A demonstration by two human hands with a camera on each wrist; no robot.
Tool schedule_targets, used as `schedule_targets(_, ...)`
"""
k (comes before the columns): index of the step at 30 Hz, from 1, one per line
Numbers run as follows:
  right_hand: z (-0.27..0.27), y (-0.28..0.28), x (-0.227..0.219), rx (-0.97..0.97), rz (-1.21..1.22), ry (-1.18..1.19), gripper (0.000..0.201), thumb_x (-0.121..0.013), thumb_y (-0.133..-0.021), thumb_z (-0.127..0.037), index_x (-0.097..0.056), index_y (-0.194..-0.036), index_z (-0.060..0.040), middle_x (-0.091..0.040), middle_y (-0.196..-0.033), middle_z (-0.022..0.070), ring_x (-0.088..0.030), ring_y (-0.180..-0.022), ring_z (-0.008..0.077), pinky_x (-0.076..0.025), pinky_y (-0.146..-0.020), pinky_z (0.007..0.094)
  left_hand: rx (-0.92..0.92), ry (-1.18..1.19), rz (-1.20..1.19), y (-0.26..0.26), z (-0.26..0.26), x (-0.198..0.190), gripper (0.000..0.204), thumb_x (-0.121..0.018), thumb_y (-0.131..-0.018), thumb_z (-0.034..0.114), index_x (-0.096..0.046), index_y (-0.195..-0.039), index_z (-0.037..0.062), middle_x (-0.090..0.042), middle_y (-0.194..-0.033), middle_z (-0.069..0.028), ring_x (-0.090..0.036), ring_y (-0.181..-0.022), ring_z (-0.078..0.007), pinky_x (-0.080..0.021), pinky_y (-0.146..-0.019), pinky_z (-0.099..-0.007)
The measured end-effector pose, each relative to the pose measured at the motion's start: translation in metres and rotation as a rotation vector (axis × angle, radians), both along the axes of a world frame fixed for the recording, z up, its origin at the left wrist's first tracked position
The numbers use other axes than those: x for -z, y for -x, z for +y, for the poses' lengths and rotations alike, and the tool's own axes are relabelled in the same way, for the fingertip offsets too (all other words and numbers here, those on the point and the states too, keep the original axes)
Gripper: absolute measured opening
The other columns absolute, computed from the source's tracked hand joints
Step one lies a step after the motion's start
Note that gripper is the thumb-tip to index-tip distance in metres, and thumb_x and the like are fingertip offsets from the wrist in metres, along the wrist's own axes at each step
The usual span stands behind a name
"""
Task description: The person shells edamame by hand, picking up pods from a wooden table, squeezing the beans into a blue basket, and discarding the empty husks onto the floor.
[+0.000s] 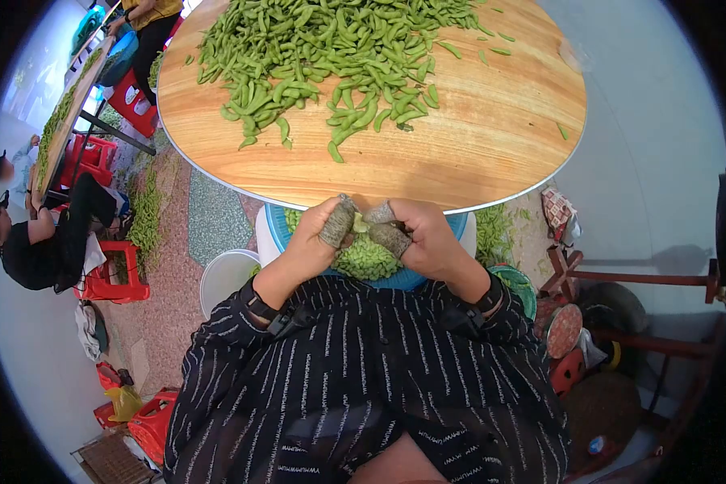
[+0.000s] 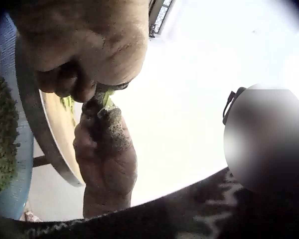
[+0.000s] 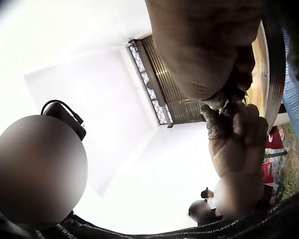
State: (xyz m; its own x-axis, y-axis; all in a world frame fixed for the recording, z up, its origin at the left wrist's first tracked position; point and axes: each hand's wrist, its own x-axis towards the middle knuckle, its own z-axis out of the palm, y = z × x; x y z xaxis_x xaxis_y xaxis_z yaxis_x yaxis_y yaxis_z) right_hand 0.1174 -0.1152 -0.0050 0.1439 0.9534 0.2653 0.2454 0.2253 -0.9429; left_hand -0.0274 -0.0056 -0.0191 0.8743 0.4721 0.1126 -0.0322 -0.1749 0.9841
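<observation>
Both hands meet over a blue basin [image 1: 277, 222] of shelled green beans [image 1: 367, 260], just off the round table's near edge. The left hand [image 1: 313, 240] and right hand [image 1: 427, 242] have grey-green wrappings on some fingers. Between their fingertips is a green pod [image 1: 361, 223], pinched from both sides; in the left wrist view a bit of the green pod [image 2: 108, 99] shows between the left hand [image 2: 84, 45] and the right hand [image 2: 107, 164]. From the right wrist the pod is mostly covered by the fingers.
A large heap of green pods [image 1: 323, 48] covers the far part of the wooden table [image 1: 492, 121]. A white bucket [image 1: 227, 278] stands left of the basin, a green basket [image 1: 518, 289] right. Red stools [image 1: 121, 274] and seated people are at the left; pods litter the floor.
</observation>
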Motion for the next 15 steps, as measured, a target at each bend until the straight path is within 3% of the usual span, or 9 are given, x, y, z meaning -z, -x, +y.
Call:
schedule_targets(2,-0.002,-0.002,0.003,-0.019,0.195,0.124,0.017,-0.057,-0.075,-0.004,-0.056,-0.092,-0.0003,-0.057,-0.074,0.002,-0.047,-0.065,0.0071,-0.041,-0.058,0.0242,-0.029,0.443,0.007,-0.001,-0.002,0.0,0.024,-0.046,-0.088,0.025,-0.048,-0.085,0.002,-0.047,-0.065,0.0014,-0.044,-0.056,-0.006,-0.036,-0.05,-0.021)
schedule_targets(3,-0.003,-0.002,0.002,-0.019,0.196,0.123,0.017,-0.057,-0.075,-0.004,-0.056,-0.092,-0.0003,-0.057,-0.074,0.002,-0.047,-0.065,0.0071,-0.041,-0.058,0.0242,-0.028,0.442,0.008,-0.001,-0.004,-0.002,0.024,-0.046,-0.088,0.025,-0.048,-0.085,0.002,-0.047,-0.065,0.0014,-0.044,-0.056,-0.006,-0.036,-0.05,-0.021)
schedule_targets(5,-0.005,-0.003,-0.004,0.014,0.468,0.222,0.021,-0.056,-0.078,-0.006,-0.055,-0.098,0.0006,-0.058,-0.082,-0.0002,-0.049,-0.071,0.0065,-0.041,-0.063,0.0224,-0.112,0.296,-0.041,-0.004,-0.009,-0.007,0.022,-0.047,-0.087,0.025,-0.049,-0.084,0.003,-0.046,-0.066,0.0022,-0.043,-0.057,-0.0054,-0.036,-0.05,-0.0205)
schedule_targets(9,-0.006,-0.005,-0.023,-0.041,0.538,0.376,0.021,-0.055,-0.08,-0.006,-0.054,-0.1,0.0013,-0.057,-0.087,-0.0009,-0.05,-0.076,0.0066,-0.042,-0.067,0.0219,-0.104,0.137,-0.066,-0.006,-0.007,0.0,0.019,-0.047,-0.087,0.021,-0.05,-0.085,0.0025,-0.047,-0.066,0.0008,-0.043,-0.057,-0.0068,-0.036,-0.051,-0.0214)
schedule_targets(12,-0.002,0.0,-0.024,-0.061,0.553,0.281,0.021,-0.054,-0.081,-0.006,-0.053,-0.1,0.0013,-0.057,-0.087,0.0,-0.051,-0.076,0.007,-0.042,-0.068,0.0223,-0.108,-0.032,-0.134,-0.009,-0.008,0.001,0.031,-0.049,-0.086,0.033,-0.049,-0.077,0.0036,-0.047,-0.065,0.003,-0.042,-0.059,-0.0053,-0.035,-0.052,-0.0202)
schedule_targets(14,-0.001,0.0,-0.02,-0.088,0.602,0.318,0.021,-0.056,-0.08,-0.006,-0.053,-0.099,0.0014,-0.057,-0.088,0.0009,-0.052,-0.078,0.0078,-0.043,-0.07,0.0223,-0.073,-0.109,-0.149,-0.008,-0.008,0.004,0.019,-0.045,-0.087,0.018,-0.05,-0.083,0.0004,-0.048,-0.066,-0.0028,-0.045,-0.059,-0.0107,-0.038,-0.054,-0.0242)
schedule_targets(15,0.0,0.001,-0.017,-0.088,0.603,0.319,0.021,-0.056,-0.08,-0.006,-0.053,-0.099,0.0014,-0.057,-0.088,0.0009,-0.052,-0.078,0.0078,-0.043,-0.07,0.0223,-0.073,-0.108,-0.148,-0.008,-0.008,0.005,0.019,-0.045,-0.087,0.018,-0.05,-0.083,0.0004,-0.048,-0.066,-0.0028,-0.045,-0.059,-0.0107,-0.038,-0.054,-0.0242)
